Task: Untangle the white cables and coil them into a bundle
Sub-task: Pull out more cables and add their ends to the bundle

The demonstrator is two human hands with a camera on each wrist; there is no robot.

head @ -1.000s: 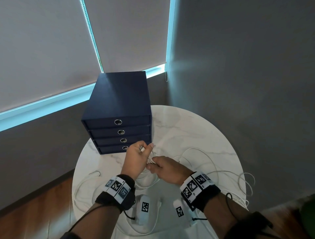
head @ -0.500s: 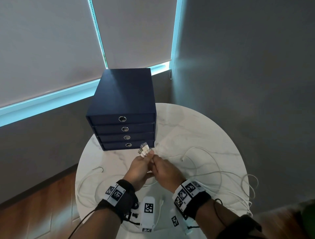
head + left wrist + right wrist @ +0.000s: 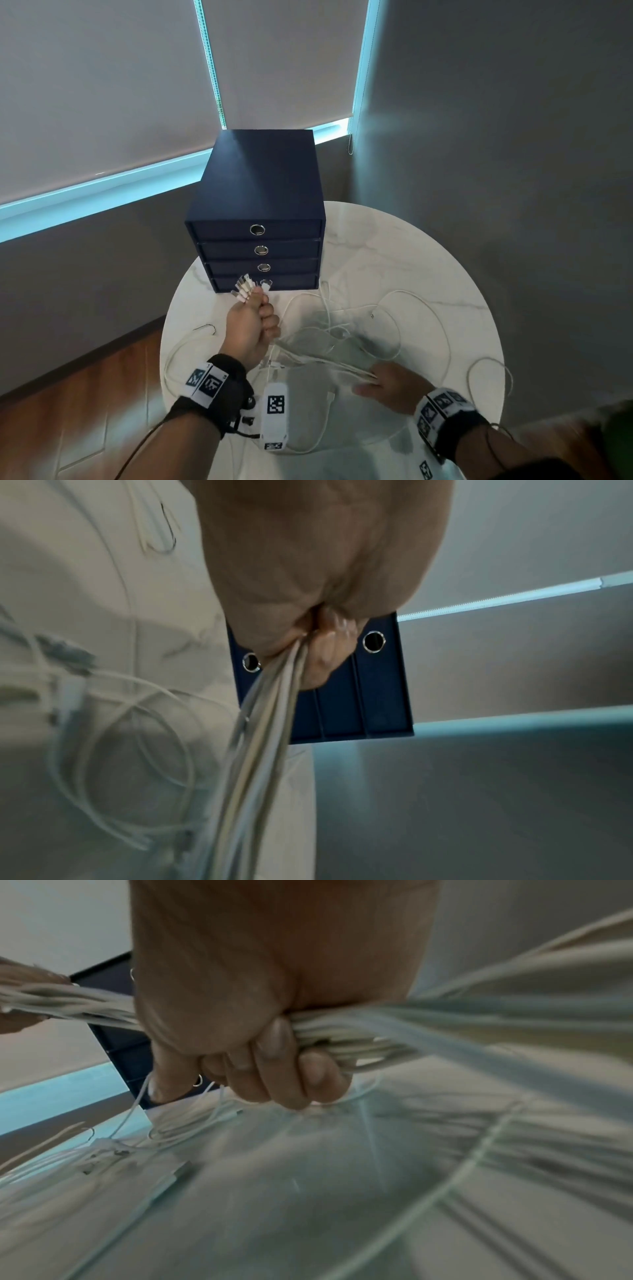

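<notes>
The hands have parted since a moment ago: they were pinched together at the cable ends in front of the drawers, and now the right hand (image 3: 390, 385) has slid back along the strands toward the near edge of the desk (image 3: 428, 260), at about 4 o'clock on the round top, while the left hand (image 3: 251, 325) has stayed near the middle.

Nearest, the right hand is closed in a fist around a thick run of the white cables (image 3: 325, 363); the wrist view shows its fingers (image 3: 274, 1066) curled under the strands, which stream out blurred on both sides. From there the run goes taut up to 10 o'clock, into the left hand. That hand is also a fist around the cables, knuckles toward the drawers, and its wrist view shows several strands (image 3: 260, 723) leaving the bottom of the fist side by side. A fan of white connectors (image 3: 244, 289) sticks out above its thumb.

Slack loops lie on the marble top to the right, around 2 to 3 o'clock, some spilling over the rim, and more loops trail off at 8 o'clock beside the left wrist.

Beyond the left hand, at 12 o'clock, a dark blue drawer unit (image 3: 260, 192) stands on the desk, four drawers with metal ring pulls. Behind it are grey roller blinds (image 3: 102, 85) with blue light at their edges.
</notes>
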